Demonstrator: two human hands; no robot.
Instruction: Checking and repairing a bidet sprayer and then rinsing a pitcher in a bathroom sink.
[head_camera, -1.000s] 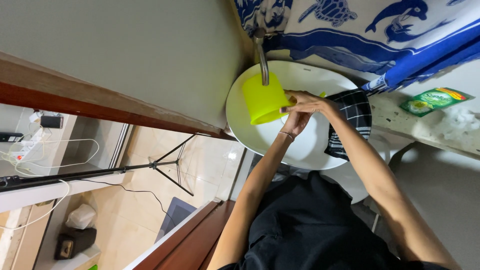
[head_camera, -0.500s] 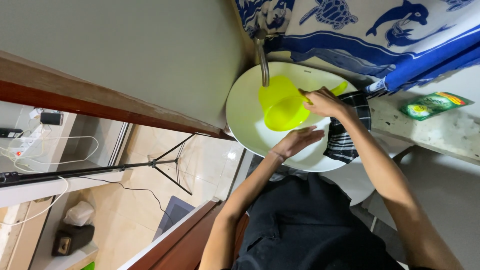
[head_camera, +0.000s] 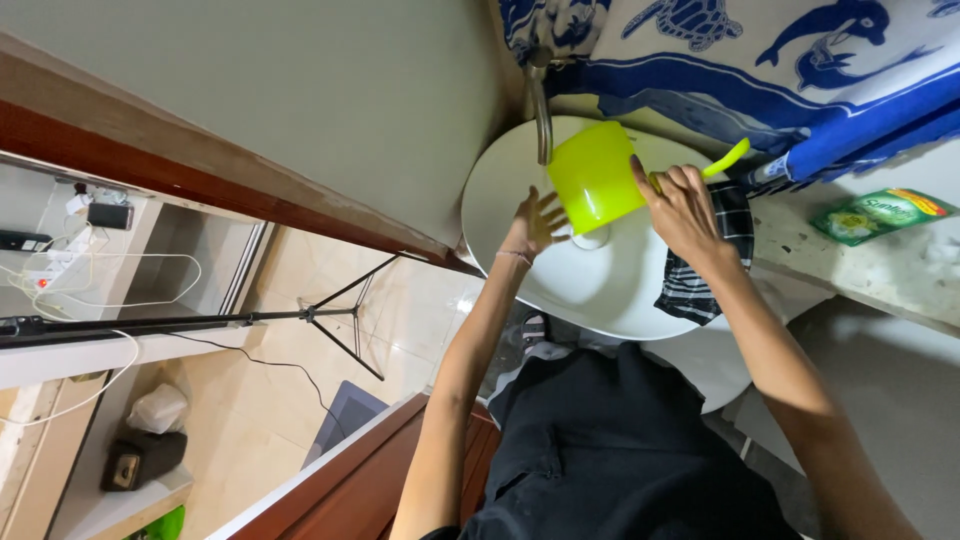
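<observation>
In the upper middle of the frame, the right hand (head_camera: 685, 205) is closed around the handle of a lime-green plastic mug (head_camera: 596, 176), thumb pressed to its smooth wall. The mug hangs tilted over the basin, just under the metal tap (head_camera: 541, 105), its curved handle poking out toward the upper right. The left hand (head_camera: 536, 218) is open, fingers spread, its fingertips at the mug's lower edge; whether they touch I cannot tell. One thin band circles that wrist. Both hands sit above one round white sink (head_camera: 590, 290), glossy and smooth. One black-and-white checked cloth (head_camera: 700, 280) drapes over its right rim. Right of that, one green sachet (head_camera: 868, 213) lies on the speckled stone desk (head_camera: 860, 270). A blue-and-white printed fabric (head_camera: 800, 60) hangs across the top.
</observation>
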